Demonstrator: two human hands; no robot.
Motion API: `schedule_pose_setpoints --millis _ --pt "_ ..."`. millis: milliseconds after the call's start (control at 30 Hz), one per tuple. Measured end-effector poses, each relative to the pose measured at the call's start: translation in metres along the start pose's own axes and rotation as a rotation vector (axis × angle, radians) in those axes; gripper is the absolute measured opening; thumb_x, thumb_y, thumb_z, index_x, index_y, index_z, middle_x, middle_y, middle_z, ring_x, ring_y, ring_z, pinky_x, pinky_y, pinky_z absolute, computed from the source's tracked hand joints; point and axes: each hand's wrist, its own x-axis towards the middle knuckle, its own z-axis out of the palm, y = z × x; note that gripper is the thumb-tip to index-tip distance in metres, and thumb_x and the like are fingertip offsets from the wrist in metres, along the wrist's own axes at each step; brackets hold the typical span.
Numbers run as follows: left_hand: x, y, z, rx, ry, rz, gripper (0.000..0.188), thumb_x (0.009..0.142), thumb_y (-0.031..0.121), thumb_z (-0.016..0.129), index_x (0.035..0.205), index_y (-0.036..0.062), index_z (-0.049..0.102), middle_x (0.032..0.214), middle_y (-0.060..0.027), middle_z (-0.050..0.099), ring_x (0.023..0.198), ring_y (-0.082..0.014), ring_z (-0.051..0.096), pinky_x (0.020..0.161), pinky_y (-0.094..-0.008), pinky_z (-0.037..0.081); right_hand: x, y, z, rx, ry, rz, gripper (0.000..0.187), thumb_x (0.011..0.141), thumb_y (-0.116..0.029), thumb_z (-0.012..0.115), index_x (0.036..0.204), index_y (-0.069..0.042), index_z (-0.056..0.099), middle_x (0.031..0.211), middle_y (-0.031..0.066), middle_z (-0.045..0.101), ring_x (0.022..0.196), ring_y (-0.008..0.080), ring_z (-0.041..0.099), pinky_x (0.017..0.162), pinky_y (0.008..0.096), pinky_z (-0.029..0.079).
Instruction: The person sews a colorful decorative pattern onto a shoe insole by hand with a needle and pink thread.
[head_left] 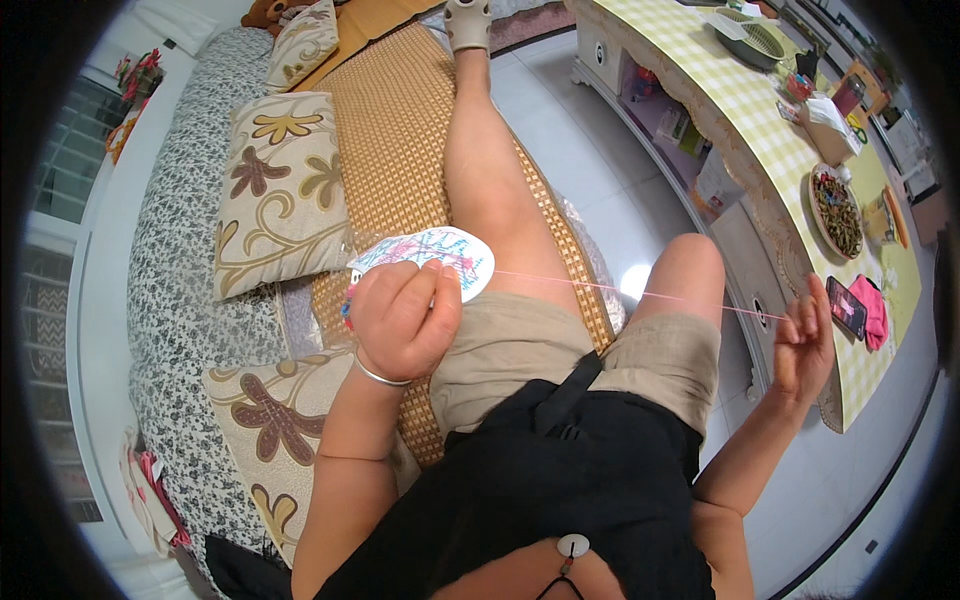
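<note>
My left hand (pixel 408 318) is closed around a white, rounded, insole-shaped piece (pixel 470 240) marked with blue and pink lines. It is held above my outstretched leg, and its near side is hidden behind my fingers. Some small coloured bits show at the left of that fist. A pink thread (pixel 640 292) runs taut from the piece across both legs to my right hand (pixel 805 340). That hand is raised out to the right near the table's edge, its thumb and fingers pinched on the thread, with the index finger up. Whether a needle is in that pinch cannot be made out.
I sit on a sofa with a woven mat (pixel 400 110) and flowered cushions (pixel 280 190). At right stands a table with a checked cloth (pixel 690 60), bearing a phone (pixel 847 307), a pink cloth (pixel 873 312), a plate of food (pixel 835 212) and a green basket (pixel 750 42).
</note>
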Motion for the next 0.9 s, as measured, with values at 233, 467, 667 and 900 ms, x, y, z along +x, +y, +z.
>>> schedule_pose_setpoints --millis 233,467,667,900 --pt "-0.023 -0.027 -0.004 0.130 0.053 -0.291 0.019 0.068 -0.004 0.064 0.088 -0.0015 0.062 0.072 -0.0121 0.055 0.063 -0.0276 0.053 0.055 -0.0369 0.042 0.013 -0.087 -0.180 0.200 0.245 -0.214 0.027 0.096 -0.003 0.046 0.120 0.010 0.047 0.069 0.0000 0.031 0.058 0.0098 0.026 0.051 0.0219 0.027" --pt "-0.034 -0.050 0.005 0.056 0.205 -0.683 0.006 0.083 0.000 0.065 0.081 0.0004 0.060 0.069 -0.0027 0.057 0.059 -0.0105 0.049 0.055 -0.0235 0.040 0.013 -0.148 -0.296 0.107 0.287 -0.279 0.010 0.096 -0.005 0.049 0.090 0.003 0.049 0.065 -0.0005 0.025 0.055 0.0113 0.023 0.047 0.0248 0.024" --pt "0.002 -0.016 0.019 -0.855 0.307 -1.222 0.007 0.085 0.004 0.067 0.083 0.0007 0.060 0.072 0.0016 0.060 0.060 -0.0013 0.051 0.053 -0.0170 0.042 0.043 -0.049 -0.079 -0.336 0.510 -0.487 0.023 0.091 -0.010 0.061 0.113 -0.003 0.060 0.073 -0.0013 0.055 0.055 0.0048 0.045 0.049 0.0177 0.037" --pt "0.034 0.032 0.030 -1.165 0.149 -1.245 0.007 0.085 0.002 0.066 0.084 -0.0022 0.060 0.075 -0.0036 0.064 0.064 -0.0043 0.058 0.056 -0.0183 0.047 -0.011 0.098 0.141 -0.891 -0.411 -0.437 0.013 0.084 0.003 0.059 0.096 0.000 0.063 0.084 0.0047 0.063 0.069 0.0103 0.057 0.063 0.0216 0.045"
